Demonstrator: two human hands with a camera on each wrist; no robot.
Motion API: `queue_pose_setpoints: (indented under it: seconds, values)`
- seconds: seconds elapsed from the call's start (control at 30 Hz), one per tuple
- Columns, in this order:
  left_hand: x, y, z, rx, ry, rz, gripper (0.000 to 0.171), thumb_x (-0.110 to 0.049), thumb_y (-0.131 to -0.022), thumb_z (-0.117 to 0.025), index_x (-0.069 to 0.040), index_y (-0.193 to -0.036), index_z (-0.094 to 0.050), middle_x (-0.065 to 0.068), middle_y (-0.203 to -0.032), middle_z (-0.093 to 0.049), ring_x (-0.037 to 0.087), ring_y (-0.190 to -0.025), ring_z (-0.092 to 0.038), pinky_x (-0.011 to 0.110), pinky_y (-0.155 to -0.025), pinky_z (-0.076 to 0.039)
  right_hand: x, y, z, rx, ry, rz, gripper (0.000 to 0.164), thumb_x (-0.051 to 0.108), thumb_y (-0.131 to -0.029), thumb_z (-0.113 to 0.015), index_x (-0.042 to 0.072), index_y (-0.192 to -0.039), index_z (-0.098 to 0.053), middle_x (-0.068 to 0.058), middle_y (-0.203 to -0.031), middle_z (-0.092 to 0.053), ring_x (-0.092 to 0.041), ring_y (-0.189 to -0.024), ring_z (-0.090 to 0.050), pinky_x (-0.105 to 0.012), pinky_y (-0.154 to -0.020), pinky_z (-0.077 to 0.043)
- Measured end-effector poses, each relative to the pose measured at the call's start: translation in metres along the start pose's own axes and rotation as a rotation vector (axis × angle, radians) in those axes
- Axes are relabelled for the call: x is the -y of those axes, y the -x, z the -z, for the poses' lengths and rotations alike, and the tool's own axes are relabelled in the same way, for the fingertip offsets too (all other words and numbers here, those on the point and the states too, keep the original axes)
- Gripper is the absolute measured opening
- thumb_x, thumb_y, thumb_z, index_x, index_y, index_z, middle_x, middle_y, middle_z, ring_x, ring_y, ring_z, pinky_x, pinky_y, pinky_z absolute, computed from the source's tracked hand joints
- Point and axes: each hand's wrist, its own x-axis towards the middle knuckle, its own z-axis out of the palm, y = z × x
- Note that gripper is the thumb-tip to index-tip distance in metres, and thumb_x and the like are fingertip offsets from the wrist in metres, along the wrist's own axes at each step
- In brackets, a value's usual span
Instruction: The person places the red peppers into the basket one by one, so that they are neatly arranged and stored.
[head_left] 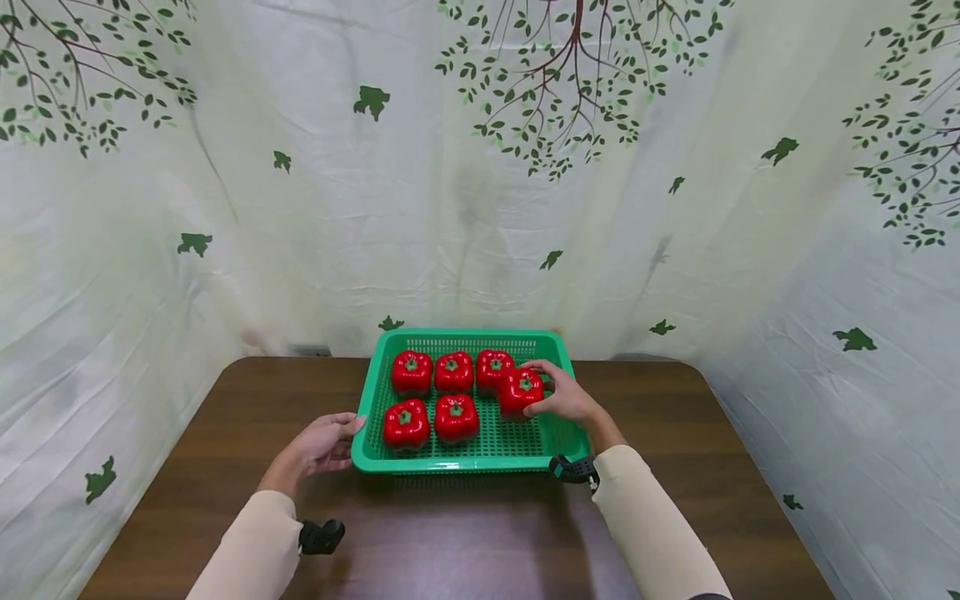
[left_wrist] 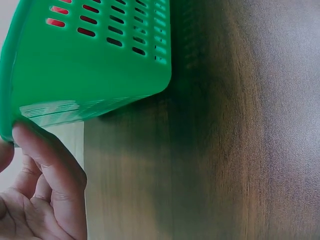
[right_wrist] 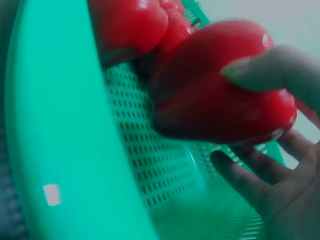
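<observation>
A green plastic basket (head_left: pixel 480 463) with slotted walls stands on the table, holding several glossy red bell peppers in two rows. My right hand (head_left: pixel 566 397) grips a red bell pepper (head_left: pixel 521 393) at the basket's right side, thumb on the near side and fingers round the far side. In the right wrist view this bell pepper (right_wrist: pixel 215 90) is above the perforated basket floor. My left hand (head_left: pixel 330 442) pinches the basket's left rim; in the left wrist view the thumb and a finger (left_wrist: pixel 47 155) meet at the rim. Another bell pepper (head_left: pixel 493 368) sits just behind the gripped one.
The brown wooden table (head_left: pixel 450 542) extends on both sides of the basket and towards me. A pale cloth (head_left: pixel 465 217) printed with leaves and branches hangs behind and at the sides. A black wrist device (head_left: pixel 573 469) sits close to the basket's front right corner.
</observation>
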Motion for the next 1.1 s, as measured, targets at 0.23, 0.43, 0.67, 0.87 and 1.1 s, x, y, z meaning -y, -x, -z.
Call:
queue_pose_setpoints:
  seconds: [0.23,0.43,0.67,0.87,1.1]
  values:
    - [0.002,0.001,0.000,0.008,0.031,0.003,0.028,-0.026,-0.101,-0.050,-0.002,-0.115,-0.054,-0.001,-0.084,-0.067,0.015,-0.074,-0.066,0.030,-0.069,-0.054,0.003,-0.003,-0.013,-0.018,0.003,-0.001,0.069,0.000,-0.075,-0.076,0.004,-0.136,-0.044,-0.019,-0.138,-0.042,-0.041,-0.122,-0.043,-0.043,-0.083,-0.054]
    - [0.001,0.001,0.000,-0.001,0.021,-0.001,0.026,-0.026,-0.101,-0.050,-0.002,-0.112,-0.055,0.000,-0.085,-0.067,0.016,-0.075,-0.066,0.031,-0.069,-0.054,-0.004,-0.008,-0.023,-0.022,0.027,-0.033,0.070,0.003,-0.074,-0.078,0.005,-0.135,-0.045,-0.019,-0.133,-0.047,-0.039,-0.120,-0.045,-0.042,-0.083,-0.054]
    - [0.001,0.000,-0.002,-0.024,0.010,0.007,0.029,-0.027,-0.101,-0.050,-0.001,-0.114,-0.054,0.001,-0.086,-0.067,0.017,-0.075,-0.067,0.032,-0.070,-0.054,-0.010,-0.013,-0.034,-0.048,0.055,-0.075,0.070,0.002,-0.073,-0.078,0.009,-0.136,-0.046,-0.015,-0.134,-0.047,-0.036,-0.119,-0.046,-0.043,-0.084,-0.053]
    - [0.003,0.002,-0.001,-0.025,0.004,0.006,0.031,-0.027,-0.101,-0.050,0.000,-0.117,-0.052,0.001,-0.086,-0.067,0.017,-0.075,-0.067,0.032,-0.070,-0.054,-0.011,-0.014,-0.042,-0.045,0.139,-0.091,0.069,0.000,-0.073,-0.079,0.008,-0.134,-0.048,-0.013,-0.135,-0.048,-0.033,-0.119,-0.047,-0.046,-0.089,-0.051]
    - [0.002,-0.001,-0.002,-0.022,0.005,-0.002,0.032,-0.027,-0.101,-0.050,-0.001,-0.118,-0.051,0.001,-0.087,-0.065,0.017,-0.076,-0.066,0.031,-0.070,-0.054,-0.013,-0.013,-0.046,-0.077,0.105,-0.127,0.069,-0.001,-0.071,-0.079,0.008,-0.133,-0.050,-0.014,-0.132,-0.048,-0.033,-0.116,-0.047,-0.046,-0.085,-0.052]
